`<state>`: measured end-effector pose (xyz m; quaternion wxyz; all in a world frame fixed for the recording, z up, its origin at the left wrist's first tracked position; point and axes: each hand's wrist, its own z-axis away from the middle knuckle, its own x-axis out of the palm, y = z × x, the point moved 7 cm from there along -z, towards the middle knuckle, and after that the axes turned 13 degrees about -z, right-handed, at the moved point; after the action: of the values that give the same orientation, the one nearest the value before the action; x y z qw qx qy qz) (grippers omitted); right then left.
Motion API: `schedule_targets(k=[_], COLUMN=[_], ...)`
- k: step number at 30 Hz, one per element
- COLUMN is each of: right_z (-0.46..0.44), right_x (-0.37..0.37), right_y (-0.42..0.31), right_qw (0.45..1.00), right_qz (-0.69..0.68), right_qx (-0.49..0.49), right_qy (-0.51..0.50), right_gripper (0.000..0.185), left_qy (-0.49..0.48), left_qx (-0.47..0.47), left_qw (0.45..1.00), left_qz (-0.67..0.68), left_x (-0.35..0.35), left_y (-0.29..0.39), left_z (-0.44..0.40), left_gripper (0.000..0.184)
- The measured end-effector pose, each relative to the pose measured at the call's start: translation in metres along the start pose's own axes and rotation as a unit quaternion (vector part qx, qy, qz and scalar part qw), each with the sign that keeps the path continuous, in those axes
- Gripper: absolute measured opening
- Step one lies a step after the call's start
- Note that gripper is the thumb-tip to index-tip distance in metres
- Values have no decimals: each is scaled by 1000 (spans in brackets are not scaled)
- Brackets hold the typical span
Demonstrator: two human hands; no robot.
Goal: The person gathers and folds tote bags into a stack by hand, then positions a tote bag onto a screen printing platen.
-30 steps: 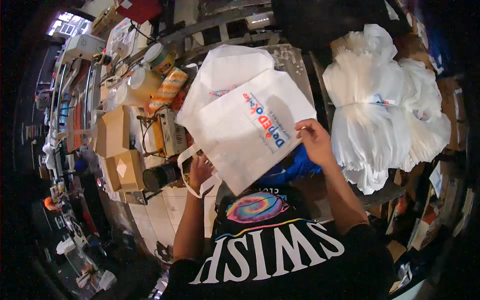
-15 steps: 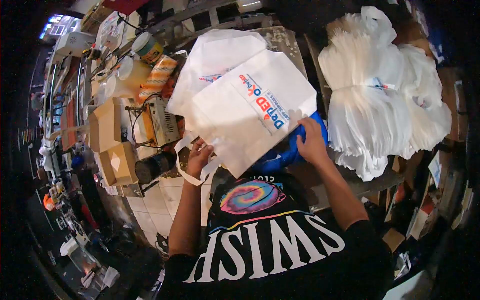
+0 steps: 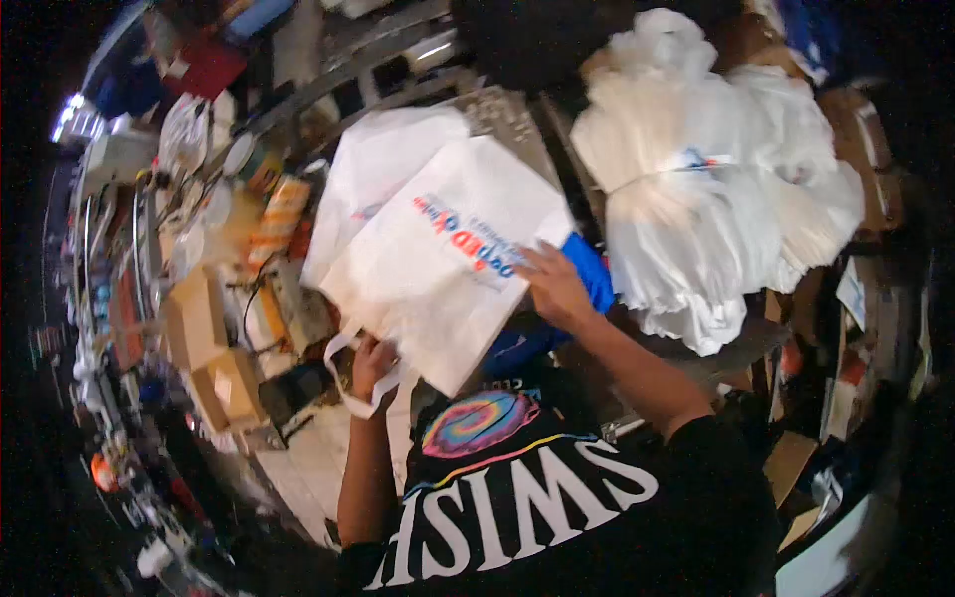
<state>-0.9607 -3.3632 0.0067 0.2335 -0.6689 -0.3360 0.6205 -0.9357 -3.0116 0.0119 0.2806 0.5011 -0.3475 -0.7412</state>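
A white tote bag [image 3: 418, 298] with red and blue print lies tilted in front of me, on top of another white bag [image 3: 373, 149]. My left hand [image 3: 371, 366] is closed on its near left edge, beside the looped white handle [image 3: 338, 383]; the fingertips are partly hidden. On the bag's right edge, my right hand [image 3: 557, 291] rests with fingers stretched over the printed face. Blue material [image 3: 589, 274] shows beneath that edge.
To the right stands a big tied bundle of white bags [image 3: 686, 219]. An opened cardboard box [image 3: 224, 388], an orange-striped roll [image 3: 282, 214] and a tub [image 3: 254, 159] crowd the left. Tiled floor [image 3: 313, 468] shows below.
My right hand has moved from the bag's edge further onto its printed face. My left hand stays at the handle corner. The whole view has shifted, with some blur.
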Motion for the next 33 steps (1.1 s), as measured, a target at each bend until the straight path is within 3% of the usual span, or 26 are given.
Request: schedule_targets(k=[1, 2, 3, 4, 5, 6, 8, 12, 13, 14, 15, 17, 18, 19, 20, 21, 23, 24, 25, 26, 29, 31, 33], right_z=[-7, -19, -27, -36, -46, -58, -76, -90, -89, -87, -82, -65, -53, -41, -29, -17, 6, 15, 22, 28, 31, 29, 32], right_x=[-2, -11, -17, -22, -27, -38, -59, -74, -70, -65, -62, -54, -51, -48, -42, -35, -10, -9, 2, 12, 10, 9, 11], right_y=[-3, -11, -12, -15, -18, -29, -50, -63, -58, -51, -47, -22, -15, -6, 3, 11, 33, 34, 38, 41, 40, 42, 52], right_qw=[999, 998, 991, 983, 973, 968, 956, 962, 970, 975, 974, 971, 971, 971, 971, 971, 981, 981, 984, 980, 984, 984, 982], right_qz=[-32, -52, -112, -144, -176, -186, -199, -175, -140, -106, -102, -123, -118, -117, -116, -114, -56, -54, -35, -15, -10, -13, -15], right_qx=[5, 9, 6, -6, -20, -29, -58, -74, -36, 1, -2, 43, 41, 57, 72, 68, 144, 143, 169, 193, 177, 176, 184], right_qy=[19, 40, 73, 112, 149, 165, 206, 198, 197, 196, 203, 199, 206, 201, 196, 200, 116, 119, 38, -44, -37, -39, -34], right_gripper=[40, 35, 34, 31, 29, 25, 17, 20, 24, 28, 28, 37, 37, 38, 39, 39, 43, 43, 45, 46, 48, 47, 46], left_qy=[11, 10, 0, -7, 27, 96, 94, 96, 116, 142, 120, 39, 11, -10, 44, 18, -21, 6, 32, 40, 91, 111, 83], left_qx=[154, -11, -181, -61, 61, 159, 170, 38, 60, 105, 85, -65, -149, -189, -168, -137, -68, -158, -244, -197, -110, -157, -55], left_qw=[958, 997, 905, 969, 997, 977, 979, 994, 988, 977, 981, 995, 977, 966, 939, 959, 986, 957, 910, 916, 941, 953, 989], left_qz=[-241, 79, 384, 239, 48, -103, -55, 45, -82, -118, -126, 61, 153, 175, 298, 248, 148, 243, 333, 348, 307, 233, 108], left_x=[-1, -5, 6, -4, -14, -24, -36, -30, -33, -31, -28, -12, -2, 5, 17, 22, 33, 36, 40, 39, 16, 3, -4], left_y=[17, 11, 6, 23, 42, 66, 92, 89, 99, 10, 3, -43, -71, -94, -34, -32, -28, -4, 7, 9, 7, -25, 1], left_z=[3, -5, -1, -7, -8, -6, -7, -11, -10, -19, -27, -35, -33, -30, -13, -17, -22, -19, -15, -20, -54, -73, -72], left_gripper=[15, 13, 12, 12, 13, 14, 24, 40, 42, 45, 41, 33, 30, 29, 26, 25, 24, 25, 25, 27, 31, 40, 40])
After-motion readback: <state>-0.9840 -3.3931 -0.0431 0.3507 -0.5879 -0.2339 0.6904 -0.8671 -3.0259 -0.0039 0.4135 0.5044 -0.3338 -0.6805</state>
